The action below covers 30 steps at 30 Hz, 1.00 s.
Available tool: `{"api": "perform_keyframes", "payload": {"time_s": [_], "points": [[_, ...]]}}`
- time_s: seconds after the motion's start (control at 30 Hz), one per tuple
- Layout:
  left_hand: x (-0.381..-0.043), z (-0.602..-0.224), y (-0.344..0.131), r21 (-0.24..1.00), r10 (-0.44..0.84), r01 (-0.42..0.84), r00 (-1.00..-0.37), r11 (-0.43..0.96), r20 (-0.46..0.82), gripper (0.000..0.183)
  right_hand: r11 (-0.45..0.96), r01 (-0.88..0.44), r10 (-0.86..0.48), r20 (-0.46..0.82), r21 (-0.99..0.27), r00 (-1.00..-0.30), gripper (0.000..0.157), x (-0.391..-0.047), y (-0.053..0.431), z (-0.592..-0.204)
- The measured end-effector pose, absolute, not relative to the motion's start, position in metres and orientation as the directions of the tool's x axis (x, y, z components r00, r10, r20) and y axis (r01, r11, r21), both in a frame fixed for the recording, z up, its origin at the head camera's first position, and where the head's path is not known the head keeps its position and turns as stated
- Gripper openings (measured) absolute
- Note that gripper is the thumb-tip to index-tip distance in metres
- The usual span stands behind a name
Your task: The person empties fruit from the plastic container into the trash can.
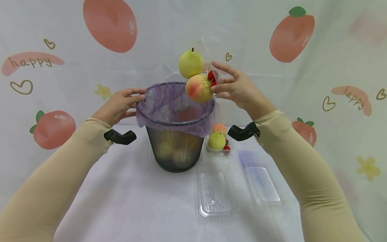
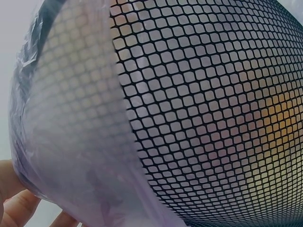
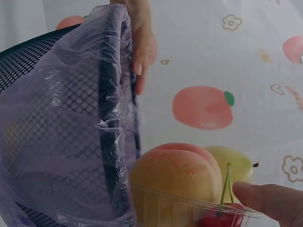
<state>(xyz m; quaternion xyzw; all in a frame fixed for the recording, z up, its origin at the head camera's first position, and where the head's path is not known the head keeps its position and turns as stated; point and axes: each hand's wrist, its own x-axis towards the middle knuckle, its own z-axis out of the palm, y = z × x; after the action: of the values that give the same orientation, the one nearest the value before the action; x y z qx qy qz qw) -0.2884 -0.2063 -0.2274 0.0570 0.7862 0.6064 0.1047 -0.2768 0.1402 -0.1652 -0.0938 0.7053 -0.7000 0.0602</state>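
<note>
A black mesh wastebasket (image 1: 178,153) stands upright, lined with a thin purple bag (image 1: 193,127) folded over its rim. My left hand (image 1: 121,104) holds the rim at the left side, its fingers partly hidden by the bag in the left wrist view. Above the right side of the rim, my right hand (image 1: 239,85) grips a clear plastic box (image 3: 184,201), tilted toward the opening. At that box are a peach (image 1: 199,88), a yellow-green pear (image 1: 190,64) and red cherries (image 3: 220,218). Blurred yellow and orange shapes show through the wastebasket's mesh.
Behind the wastebasket on the right sits another clear box (image 1: 213,148) with a pear (image 1: 216,141), an orange-pink fruit (image 1: 219,128) and small red fruits (image 1: 226,148). Clear plastic trays (image 1: 216,191) lie on the white table (image 1: 145,208). A fruit-print cloth (image 1: 157,33) hangs behind.
</note>
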Motion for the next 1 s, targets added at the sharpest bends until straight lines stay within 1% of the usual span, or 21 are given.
{"api": "perform_keyframes", "payload": {"time_s": [0.3,0.63,0.87,1.0], "points": [[-0.289,-0.228,-0.206,0.966,0.213,-0.038,-0.972,0.258,-0.095,0.056,0.068,-0.069,-0.227,0.052,-0.995,-0.973,0.073,-0.277,0.135,-0.165],[-0.292,-0.228,-0.204,0.957,0.200,-0.046,-0.974,0.287,-0.107,0.055,0.072,-0.063,-0.209,0.046,-0.995,-0.977,0.072,-0.276,0.132,-0.163],[-0.289,-0.227,-0.206,0.962,0.215,-0.036,-0.972,0.272,-0.097,0.055,0.045,-0.108,-0.186,0.098,-0.993,-0.978,0.074,-0.277,0.134,-0.156],[-0.289,-0.226,-0.206,0.961,0.218,-0.035,-0.971,0.274,-0.097,0.054,0.049,-0.114,-0.188,0.103,-0.992,-0.977,0.074,-0.276,0.134,-0.153]]}}
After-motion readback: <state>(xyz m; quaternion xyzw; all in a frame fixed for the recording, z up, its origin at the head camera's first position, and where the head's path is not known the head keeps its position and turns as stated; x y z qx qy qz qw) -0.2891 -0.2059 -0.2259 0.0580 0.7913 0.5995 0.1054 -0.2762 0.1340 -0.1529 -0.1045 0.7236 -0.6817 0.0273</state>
